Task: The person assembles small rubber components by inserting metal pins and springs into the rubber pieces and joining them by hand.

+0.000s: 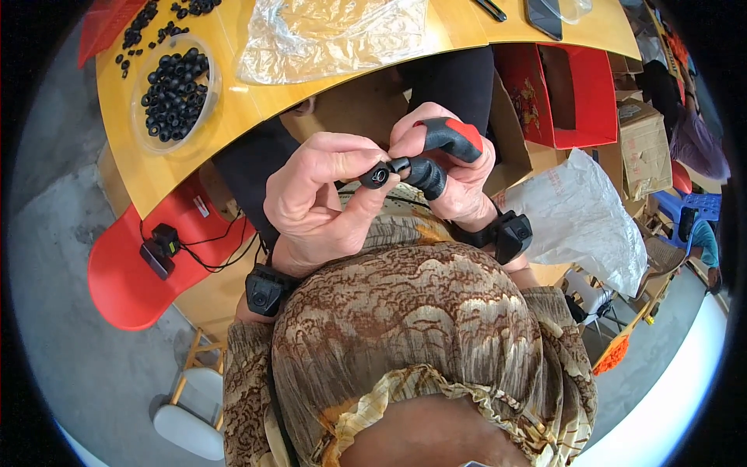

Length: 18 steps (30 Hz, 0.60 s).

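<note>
- A yellow desk (241, 109) is bent by the lens along the upper edge.
- A crumpled clear plastic sheet (331, 35) is spread on it.
- Small black parts (175, 97) are heaped in a round clear tub (215, 93).
- Both hands are held before the torso: a hollow black cylinder (377, 177) is pinched by the left hand (319, 187).
- Beside it, a smaller dark piece (399, 165) is pinched by the right hand (467, 183).

Grey floor (54, 241); yellow table (233, 113) across top; red chair (124, 265) at left, pale stool (187, 432) below it; blue plastic seat (704, 204) far right.
</note>
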Each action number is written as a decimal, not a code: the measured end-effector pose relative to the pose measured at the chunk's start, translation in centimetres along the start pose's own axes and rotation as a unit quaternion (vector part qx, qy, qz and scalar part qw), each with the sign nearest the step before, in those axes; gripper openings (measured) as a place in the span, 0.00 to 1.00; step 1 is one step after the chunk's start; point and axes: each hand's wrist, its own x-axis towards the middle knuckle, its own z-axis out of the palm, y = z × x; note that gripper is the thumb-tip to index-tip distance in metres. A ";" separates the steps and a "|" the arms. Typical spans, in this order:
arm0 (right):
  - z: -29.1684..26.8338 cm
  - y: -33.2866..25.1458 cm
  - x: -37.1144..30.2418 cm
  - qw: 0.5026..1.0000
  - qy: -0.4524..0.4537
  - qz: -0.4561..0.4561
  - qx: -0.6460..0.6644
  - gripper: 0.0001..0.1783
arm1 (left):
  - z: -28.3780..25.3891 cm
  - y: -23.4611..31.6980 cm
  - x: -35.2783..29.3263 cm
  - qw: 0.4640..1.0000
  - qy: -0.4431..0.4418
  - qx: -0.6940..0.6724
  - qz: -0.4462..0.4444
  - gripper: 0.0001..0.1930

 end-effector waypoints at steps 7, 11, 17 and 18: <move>0.2 -0.1 0.0 1.000 -0.001 0.010 0.029 0.08 | -0.1 -0.1 0.1 1.000 0.002 -0.003 -0.009 0.12; 0.1 -0.4 0.1 0.999 -0.006 0.025 0.032 0.06 | 0.0 -0.1 0.2 1.000 0.007 0.000 -0.019 0.12; -0.3 -0.7 0.9 0.977 -0.018 -0.074 -0.201 0.06 | -0.1 -0.5 0.4 0.999 0.011 -0.002 -0.036 0.12; -0.3 -0.6 0.8 0.976 -0.015 -0.076 -0.203 0.07 | -0.1 -0.5 0.5 0.999 0.010 -0.004 -0.036 0.12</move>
